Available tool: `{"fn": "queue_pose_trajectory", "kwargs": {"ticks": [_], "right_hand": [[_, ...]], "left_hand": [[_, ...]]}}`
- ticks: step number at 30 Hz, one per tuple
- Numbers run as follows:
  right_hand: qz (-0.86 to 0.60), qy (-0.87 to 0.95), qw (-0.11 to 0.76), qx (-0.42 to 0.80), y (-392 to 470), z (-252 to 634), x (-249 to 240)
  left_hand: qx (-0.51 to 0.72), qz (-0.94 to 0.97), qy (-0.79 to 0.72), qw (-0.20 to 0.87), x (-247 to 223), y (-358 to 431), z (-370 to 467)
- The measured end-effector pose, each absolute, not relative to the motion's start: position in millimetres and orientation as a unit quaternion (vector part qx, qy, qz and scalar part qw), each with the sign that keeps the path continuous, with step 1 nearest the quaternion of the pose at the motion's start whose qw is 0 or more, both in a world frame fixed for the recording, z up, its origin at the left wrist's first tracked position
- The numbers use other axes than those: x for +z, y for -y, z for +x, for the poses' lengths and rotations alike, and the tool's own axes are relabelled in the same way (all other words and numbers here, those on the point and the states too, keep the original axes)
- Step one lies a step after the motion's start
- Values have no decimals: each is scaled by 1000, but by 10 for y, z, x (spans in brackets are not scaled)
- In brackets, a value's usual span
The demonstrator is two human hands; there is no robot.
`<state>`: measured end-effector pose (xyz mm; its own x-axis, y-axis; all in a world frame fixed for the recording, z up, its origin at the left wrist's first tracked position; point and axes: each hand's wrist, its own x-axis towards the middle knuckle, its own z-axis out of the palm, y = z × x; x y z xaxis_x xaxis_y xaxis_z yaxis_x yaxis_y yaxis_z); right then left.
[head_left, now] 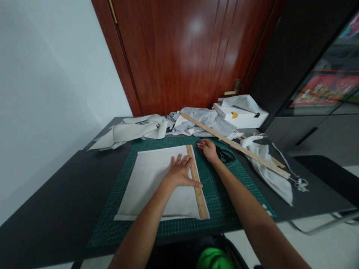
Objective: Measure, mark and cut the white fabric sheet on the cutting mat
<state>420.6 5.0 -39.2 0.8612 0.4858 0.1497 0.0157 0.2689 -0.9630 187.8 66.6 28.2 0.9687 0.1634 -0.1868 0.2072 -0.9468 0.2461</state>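
Note:
A white cloth panel (157,183) lies flat on a green cutting mat (221,186), with narrow turned edges at top and bottom. Along its right side runs a short wooden ruler (199,194). My left hand (181,172) is spread over both, thumb and fingertips pressing on the ruler and the palm over the cloth. Just right of the ruler's far end is my right hand (209,149), its fingers bent and drawn together; whatever they hold, if anything, is too small to make out. Beside that wrist rests a black looped item (226,155), partly hidden.
A long wooden ruler (238,145) slants across grey crumpled cloth (202,119) and a white drawstring cloth piece (263,160) at right. Pale fabric scraps (134,129) lie at the back left. A white box (241,114) stands at the back right, before a wooden door (185,56).

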Motion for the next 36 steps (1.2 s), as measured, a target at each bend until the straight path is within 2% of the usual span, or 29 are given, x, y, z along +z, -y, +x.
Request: {"fn": "queue_pose_trajectory", "kwargs": {"ticks": [11,18,36], "right_hand": [[-582,254,754,166,-169,4237,-374],[-612,271,733,127,-249,4157,-396],[-760,401,511,-31,-132,4063,-309]], "left_hand": [[-79,984,-91,134,298,-656,1870],[-76,984,-94,134,275,-659,1883],[-71,985,-89,131,244,-671,1871]]}}
